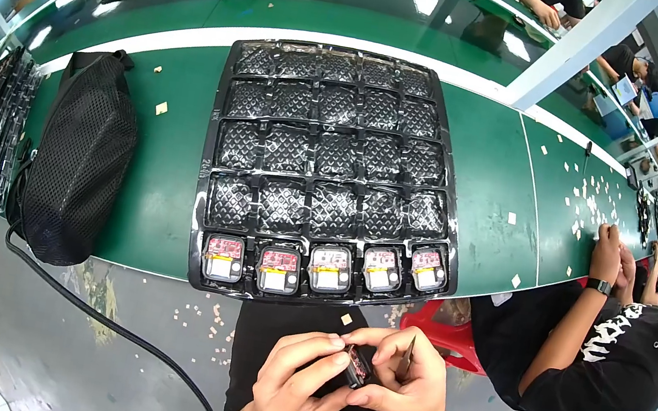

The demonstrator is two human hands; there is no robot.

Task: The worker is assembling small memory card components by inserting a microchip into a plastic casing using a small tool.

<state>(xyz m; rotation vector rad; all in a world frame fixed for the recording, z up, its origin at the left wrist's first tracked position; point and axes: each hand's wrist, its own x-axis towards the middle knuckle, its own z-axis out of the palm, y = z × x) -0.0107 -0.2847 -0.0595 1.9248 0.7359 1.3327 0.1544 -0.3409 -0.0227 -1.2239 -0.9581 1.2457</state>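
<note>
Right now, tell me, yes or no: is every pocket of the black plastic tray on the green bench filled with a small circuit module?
No: only the nearest row of the black plastic tray holds small circuit modules; the rows behind it are empty.

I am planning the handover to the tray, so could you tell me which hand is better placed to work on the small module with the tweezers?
Probably the right hand: it already holds the tweezers beside the small module, while the left hand grips that module from below.

Module: we saw a small dark module (356, 366), reddish inside, tilted on edge over the lap, below the table's near edge.
Tweezers: we saw thin dark tweezers (407, 356), nearly upright, just right of the module.
</note>
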